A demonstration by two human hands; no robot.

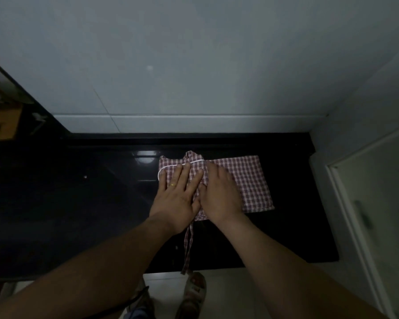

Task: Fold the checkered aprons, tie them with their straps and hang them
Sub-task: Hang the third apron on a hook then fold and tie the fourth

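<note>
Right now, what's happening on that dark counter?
A person is folding a checkered apron on the black countertop. The left hand lies flat on the folded fabric, fingers spread; the right hand presses beside it. A strap trails off the counter's front edge, not yet tied.

Both forearms reached forward from the bottom corners, bare to the wrist, and converged toward the middle. The left hand (179, 196) lay palm down with its fingers spread flat and straight, a gold ring (172, 184) on one finger. The right hand (220, 194) lay palm down just beside it, fingers together and slightly curled, its thumb touching the left hand's edge.
</note>
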